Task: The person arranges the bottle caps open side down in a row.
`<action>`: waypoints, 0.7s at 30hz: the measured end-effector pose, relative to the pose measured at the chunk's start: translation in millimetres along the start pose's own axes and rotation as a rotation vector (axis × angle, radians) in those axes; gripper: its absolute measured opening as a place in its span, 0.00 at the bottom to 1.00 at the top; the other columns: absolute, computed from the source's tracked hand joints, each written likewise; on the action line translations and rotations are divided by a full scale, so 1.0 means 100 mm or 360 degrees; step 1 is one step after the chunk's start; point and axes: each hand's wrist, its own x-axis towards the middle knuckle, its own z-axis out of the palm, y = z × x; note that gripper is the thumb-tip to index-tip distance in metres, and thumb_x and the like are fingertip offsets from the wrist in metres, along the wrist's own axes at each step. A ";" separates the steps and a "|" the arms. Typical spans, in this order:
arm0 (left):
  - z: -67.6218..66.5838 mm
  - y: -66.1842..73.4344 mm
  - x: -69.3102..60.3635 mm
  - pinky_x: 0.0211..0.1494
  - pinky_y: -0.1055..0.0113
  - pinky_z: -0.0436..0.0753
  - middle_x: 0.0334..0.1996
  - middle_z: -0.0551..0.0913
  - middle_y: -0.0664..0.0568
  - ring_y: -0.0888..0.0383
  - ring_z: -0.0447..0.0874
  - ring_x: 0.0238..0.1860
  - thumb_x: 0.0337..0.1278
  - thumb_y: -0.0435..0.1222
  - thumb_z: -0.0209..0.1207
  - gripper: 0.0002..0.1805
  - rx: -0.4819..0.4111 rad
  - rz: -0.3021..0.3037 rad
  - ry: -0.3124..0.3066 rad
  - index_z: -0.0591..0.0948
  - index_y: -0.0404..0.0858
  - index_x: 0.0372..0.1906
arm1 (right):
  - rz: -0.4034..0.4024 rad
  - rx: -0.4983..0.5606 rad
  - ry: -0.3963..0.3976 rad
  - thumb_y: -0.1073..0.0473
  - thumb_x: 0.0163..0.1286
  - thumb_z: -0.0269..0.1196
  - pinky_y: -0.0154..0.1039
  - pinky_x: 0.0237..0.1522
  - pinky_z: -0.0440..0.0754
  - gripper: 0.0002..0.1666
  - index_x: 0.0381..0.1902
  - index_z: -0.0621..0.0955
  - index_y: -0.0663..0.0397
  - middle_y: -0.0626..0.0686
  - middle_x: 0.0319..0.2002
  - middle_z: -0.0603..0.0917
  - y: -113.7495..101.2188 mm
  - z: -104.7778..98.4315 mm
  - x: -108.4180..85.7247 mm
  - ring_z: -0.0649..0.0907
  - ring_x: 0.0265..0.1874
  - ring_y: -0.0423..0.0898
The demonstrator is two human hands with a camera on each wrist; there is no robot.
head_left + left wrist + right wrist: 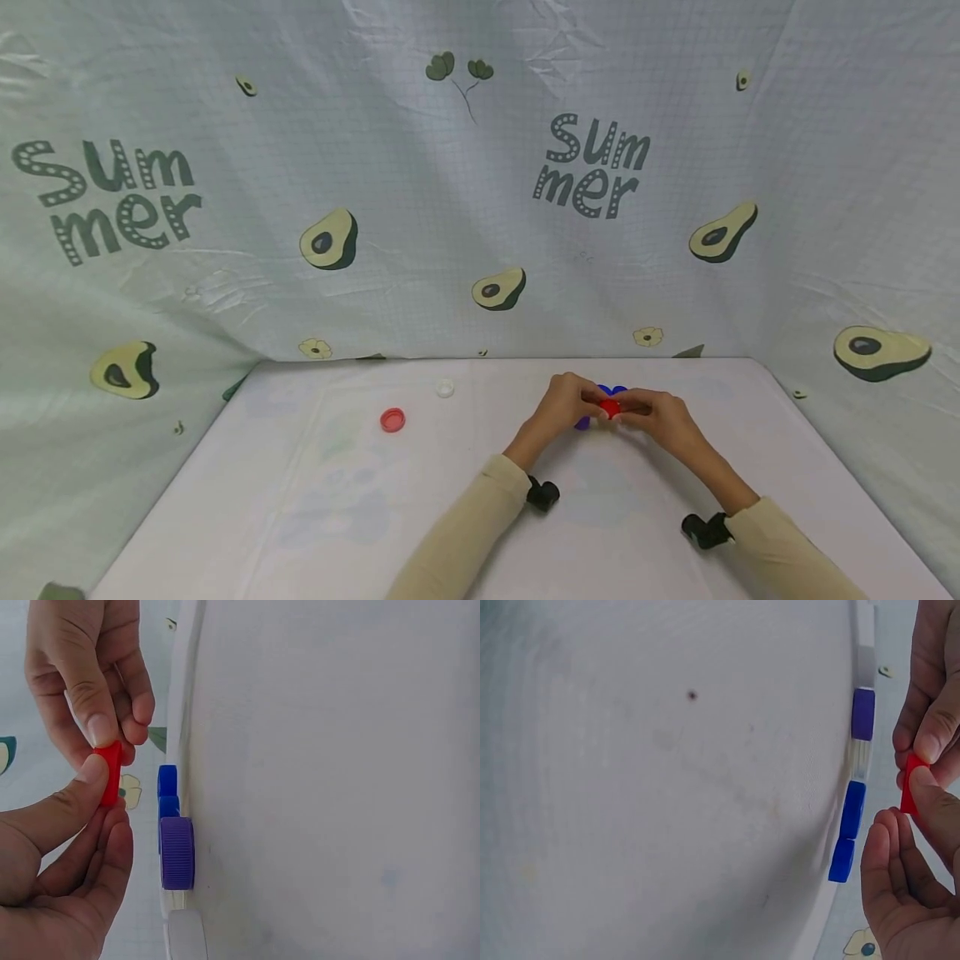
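A small red cap is held up above the table between both hands. My left hand pinches one side of it between thumb and fingers, and my right hand pinches the other side. Below and behind the hands, two blue caps sit side by side on the table. Beside them is a ribbed purple cap, partly covered by the left hand in the head view. A white cap stands past the purple one. The right wrist view also has a pale translucent ribbed cap between purple and blue.
Farther left on the white table lie another red cap and a whitish cap. A printed curtain hangs behind the table and along its sides. Black wrist cameras are strapped at both sleeves.
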 end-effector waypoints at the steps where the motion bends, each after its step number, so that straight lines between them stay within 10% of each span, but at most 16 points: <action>1: 0.00 0.00 0.00 0.36 0.80 0.80 0.35 0.91 0.56 0.71 0.81 0.32 0.51 0.33 0.74 0.10 0.0007 -0.0002 0.0003 0.92 0.38 0.40 | 0.0001 0.0011 -0.0003 0.64 0.66 0.71 0.34 0.41 0.86 0.19 0.53 0.85 0.65 0.61 0.47 0.88 0.00 0.00 0.00 0.89 0.44 0.54; 21: 0.02 0.00 0.03 0.36 0.80 0.80 0.33 0.91 0.53 0.69 0.79 0.31 0.52 0.31 0.74 0.09 0.0148 -0.0008 -0.0074 0.92 0.35 0.40 | 0.0047 -0.0067 -0.0092 0.64 0.65 0.71 0.35 0.32 0.82 0.17 0.51 0.85 0.64 0.55 0.36 0.90 0.01 0.06 0.03 0.86 0.35 0.49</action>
